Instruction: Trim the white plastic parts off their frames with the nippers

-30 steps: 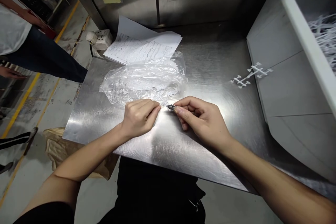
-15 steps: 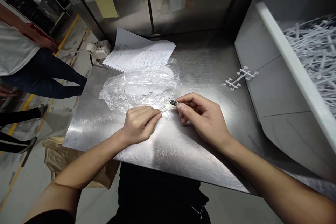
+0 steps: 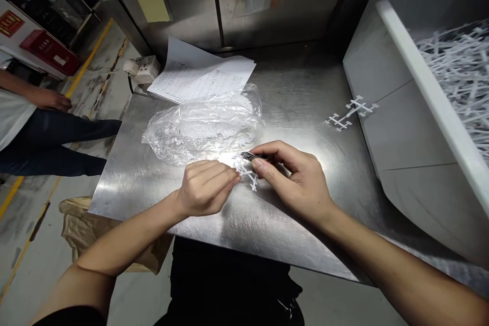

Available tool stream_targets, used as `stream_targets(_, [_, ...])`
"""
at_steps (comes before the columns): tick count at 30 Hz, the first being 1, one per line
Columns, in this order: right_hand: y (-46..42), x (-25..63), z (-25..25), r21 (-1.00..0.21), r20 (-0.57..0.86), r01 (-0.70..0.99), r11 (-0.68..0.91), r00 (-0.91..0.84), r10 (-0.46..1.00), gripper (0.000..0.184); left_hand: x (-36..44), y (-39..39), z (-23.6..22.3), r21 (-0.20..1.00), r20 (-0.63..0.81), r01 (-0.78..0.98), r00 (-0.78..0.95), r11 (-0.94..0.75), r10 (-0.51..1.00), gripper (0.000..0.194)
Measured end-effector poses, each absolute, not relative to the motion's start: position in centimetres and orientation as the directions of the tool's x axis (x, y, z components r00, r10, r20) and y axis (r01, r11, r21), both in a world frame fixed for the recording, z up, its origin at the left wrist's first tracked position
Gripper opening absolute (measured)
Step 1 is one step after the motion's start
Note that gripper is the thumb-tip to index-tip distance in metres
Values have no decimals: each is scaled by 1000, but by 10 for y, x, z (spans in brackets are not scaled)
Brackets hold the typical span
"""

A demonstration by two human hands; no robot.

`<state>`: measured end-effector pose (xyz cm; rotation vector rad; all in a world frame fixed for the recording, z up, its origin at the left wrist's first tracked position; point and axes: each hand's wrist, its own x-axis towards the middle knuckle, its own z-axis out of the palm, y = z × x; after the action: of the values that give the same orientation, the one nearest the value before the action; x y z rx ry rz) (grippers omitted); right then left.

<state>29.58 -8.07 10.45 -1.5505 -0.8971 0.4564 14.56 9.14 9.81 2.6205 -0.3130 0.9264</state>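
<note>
My left hand (image 3: 208, 187) is closed, pinching a white branched plastic sprue (image 3: 252, 181) between thumb and fingertips. In my right hand (image 3: 292, 173) is a small dark metal nail clipper (image 3: 249, 156), its tip close against the sprue's upper branches. Whether the jaws touch the plastic, I cannot tell. Just beyond both hands lies a clear plastic bag (image 3: 198, 122) with small white pieces inside. Another white sprue leans at the right, against the side of a large bin.
The large bin (image 3: 416, 107) on the right holds many white sprues (image 3: 464, 81). Printed sheets (image 3: 206, 76) and a power socket (image 3: 147, 70) sit at the back of the metal table (image 3: 305, 86). A brown paper bag (image 3: 76, 224) is below left; a person (image 3: 49, 127) stands beyond.
The sprue in my left hand has turned, so its branches now point toward the right and nearer me. My right hand has shifted the clipper slightly left and down. The person at left has moved.
</note>
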Motion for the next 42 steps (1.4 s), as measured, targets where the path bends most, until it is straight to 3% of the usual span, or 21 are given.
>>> stream_targets(18, [-79,294,101,-946,206,324,3,595,777,9,143,88,94,170,632,-303,764,-938,-132,7])
stream_targets(31, [-73,297,85,-984,52,167,-64,610,791,16,147,87,89,385,534,-256,846,-886,-13,13])
stream_targets(42, [-86,290,112,-945,203,326,-3,596,777,7,147,89,86,358,567,-254,823,-899,-7,11])
